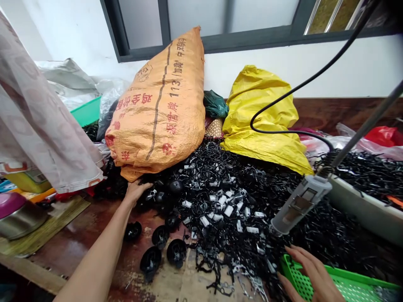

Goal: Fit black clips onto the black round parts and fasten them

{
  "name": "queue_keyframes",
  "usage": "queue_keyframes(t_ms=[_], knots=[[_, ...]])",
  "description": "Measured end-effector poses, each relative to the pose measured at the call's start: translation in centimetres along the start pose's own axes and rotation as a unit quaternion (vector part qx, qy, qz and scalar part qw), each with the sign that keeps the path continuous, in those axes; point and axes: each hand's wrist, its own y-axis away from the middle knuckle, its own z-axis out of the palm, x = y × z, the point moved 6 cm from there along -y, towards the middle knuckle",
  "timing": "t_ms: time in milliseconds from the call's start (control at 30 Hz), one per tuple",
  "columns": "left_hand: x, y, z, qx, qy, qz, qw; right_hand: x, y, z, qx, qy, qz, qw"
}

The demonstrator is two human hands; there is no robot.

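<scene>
My left hand (138, 191) reaches to the foot of the orange woven sack (170, 105), among black round plastic parts (176, 187). One finger stretches out to the right; the others are partly hidden, and I see nothing held. Nearer me lie several black cup-shaped parts (176, 253). At the lower right, my right hand (310, 274) is open with fingers apart, over the left end of a green perforated basket (355, 279). Beside its fingertips spreads a heap of small black plastic pieces (220, 167) mixed with white rectangular pieces (228, 210).
A grey translucent cylindrical device (300, 204) on a rod, with a black cable (267, 105), hangs over the heap. A yellow bag (261, 117) stands behind. A pale basin (368, 205) of black pieces is at right. Hanging cloth (47, 113) and a metal pot (23, 220) are at left.
</scene>
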Motion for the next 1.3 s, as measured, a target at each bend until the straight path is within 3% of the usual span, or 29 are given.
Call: queue_keyframes(t_ms=[167,367,500,633,733,833,933,1067,1300], knots=[[0.0,2.8,-0.1,-0.075,-0.04,0.018,0.996,-0.9,-0.2,-0.5,0.005,0.005,0.01,1.0],[0.6,6.9,-0.5,-0.134,-0.077,0.065,0.986,-0.3,0.3,-0.5,-0.016,-0.017,0.049,0.999],[2.2,8.9,-1.0,-0.124,-0.113,0.094,0.981,0.2,0.5,-0.3,-0.022,-0.032,0.058,0.998],[5.9,7.8,0.1,-0.094,-0.136,0.128,0.978,0.3,0.5,0.0,-0.008,-0.029,0.038,0.999],[8.7,5.4,2.5,-0.122,-0.143,0.147,0.971,0.2,0.5,0.3,-0.01,-0.016,0.028,0.999],[9.8,3.2,4.4,-0.153,-0.153,0.141,0.966,0.2,0.6,0.6,-0.023,-0.001,0.025,0.999],[9.4,2.5,5.1,-0.179,-0.157,0.144,0.961,0.2,0.7,0.9,-0.037,0.004,0.023,0.999],[7.9,3.8,4.7,-0.198,-0.139,0.172,0.955,0.1,0.8,1.0,-0.044,0.005,0.014,0.999],[6.5,6.3,3.2,-0.163,-0.066,0.183,0.967,0.0,0.7,0.7,-0.032,0.013,-0.001,0.999]])
